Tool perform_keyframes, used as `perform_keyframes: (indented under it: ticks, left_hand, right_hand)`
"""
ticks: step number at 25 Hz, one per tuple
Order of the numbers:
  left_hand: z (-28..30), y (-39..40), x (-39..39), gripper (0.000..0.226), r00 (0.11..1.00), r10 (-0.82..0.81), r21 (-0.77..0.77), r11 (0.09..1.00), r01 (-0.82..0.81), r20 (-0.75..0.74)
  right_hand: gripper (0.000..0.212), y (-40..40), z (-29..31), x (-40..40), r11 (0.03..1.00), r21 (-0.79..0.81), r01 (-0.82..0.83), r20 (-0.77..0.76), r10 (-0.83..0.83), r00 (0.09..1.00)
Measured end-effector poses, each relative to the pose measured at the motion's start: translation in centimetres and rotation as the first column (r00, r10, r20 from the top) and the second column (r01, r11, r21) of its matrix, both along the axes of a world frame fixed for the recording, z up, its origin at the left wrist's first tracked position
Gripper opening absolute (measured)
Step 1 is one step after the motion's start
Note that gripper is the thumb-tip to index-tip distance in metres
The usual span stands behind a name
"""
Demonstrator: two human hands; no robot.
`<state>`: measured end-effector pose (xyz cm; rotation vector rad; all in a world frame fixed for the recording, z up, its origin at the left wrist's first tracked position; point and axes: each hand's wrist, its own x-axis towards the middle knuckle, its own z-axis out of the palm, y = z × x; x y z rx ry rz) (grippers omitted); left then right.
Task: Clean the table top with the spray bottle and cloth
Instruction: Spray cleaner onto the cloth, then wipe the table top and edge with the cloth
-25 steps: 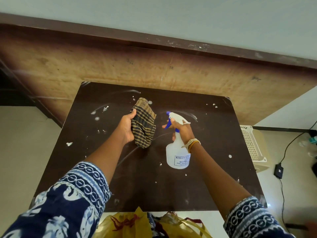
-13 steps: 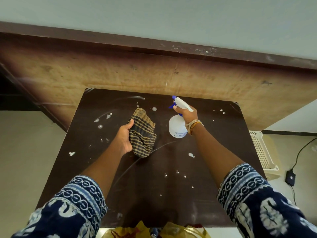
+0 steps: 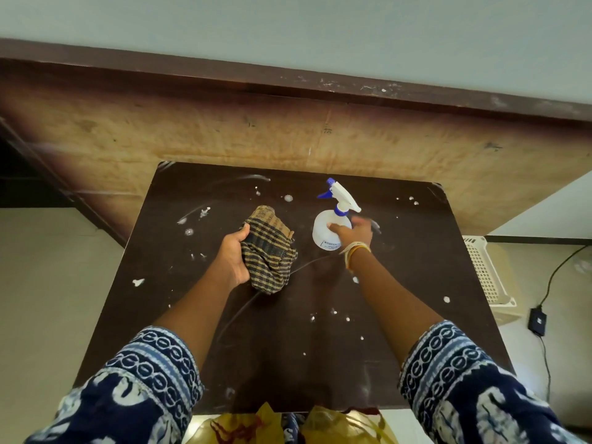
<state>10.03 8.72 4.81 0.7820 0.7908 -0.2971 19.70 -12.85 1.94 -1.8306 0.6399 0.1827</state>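
Nearest, by the near edge of the table (image 3: 400, 363), lay yellow bags (image 3: 288, 427), partly out of view. The dark top was speckled with white spots, most toward the far left corner and along the right side.

Toward the middle, the left hand (image 3: 232, 259) gripped the checked cloth (image 3: 269, 248), fingers curled round its bunched upper part, the loose end hanging down to the top. It had hardly shifted in the last second.

Further on, the bottle (image 3: 328, 225) stood upright on the table, toward the far edge and right of centre. A second earlier the right hand (image 3: 354, 233) held it by the neck above the middle of the table; half a second ago it was setting it down near the far edge. Now that hand sat just at the bottle's near side, blurred; its fingers looked loosened and spread, though whether they touched the bottle I could not tell.

I judged spraying finished for now, wiping next.

Right of the table stood a white basket (image 3: 483, 277).
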Motion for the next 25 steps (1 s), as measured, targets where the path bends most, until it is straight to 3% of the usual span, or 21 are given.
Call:
perform_keyframes:
  ticks: [2, 4, 6, 8, 10, 12, 17, 25]
  left_hand:
    - [0.1, -0.4, -0.7, 0.038, 1.0, 0.001, 0.001, 1.0, -0.001, 0.003]
    - [0.2, -1.0, -1.5, 0.038, 1.0, -0.017, 0.003, 1.0, 0.017, -0.001]
    - [0.0, -1.8, -2.3, 0.04, 0.999, -0.045, 0.024, 0.999, 0.045, -0.019]
    - [-0.2, -2.8, -3.4, 0.041, 0.996, -0.067, 0.062, 0.996, 0.071, -0.061]
    - [-0.4, -3.9, -4.9, 0.04, 0.988, -0.117, 0.108, 0.986, 0.128, -0.102]
    - [-0.3, -4.9, -6.6, 0.035, 0.979, -0.159, 0.165, 0.97, 0.179, -0.13]
    - [0.4, -5.7, -9.6, 0.028, 0.991, -0.107, 0.272, 0.954, 0.125, -0.079]
    - [0.0, -0.2, -12.3, 0.015, 0.985, -0.169, 0.525, 0.842, 0.124, 0.039]
  right_hand:
    - [0.061, 1.3, -0.4, -2.9, 0.984, 0.053, 0.173, -0.195, -0.159, 0.968]
    - [0.055, 3.0, 0.3, -6.1, 0.909, 0.372, 0.19, -0.369, -0.043, 0.929]
    - [0.043, 4.4, 1.4, -9.3, 0.785, 0.602, 0.144, -0.403, 0.143, 0.904]
    - [0.04, 5.3, 1.6, -11.7, 0.674, 0.731, 0.104, -0.33, 0.216, 0.919]
    - [0.048, 5.7, 1.1, -13.6, 0.666, 0.744, 0.054, -0.275, 0.231, 0.933]
    - [0.054, 5.4, 0.3, -15.1, 0.723, 0.689, 0.05, -0.26, 0.183, 0.948]
    - [0.036, 4.2, 1.1, -17.9, 0.742, 0.67, 0.017, -0.225, 0.182, 0.957]
    - [0.043, 7.0, 1.6, -18.3, 0.639, 0.764, -0.09, -0.212, 0.381, 0.9]
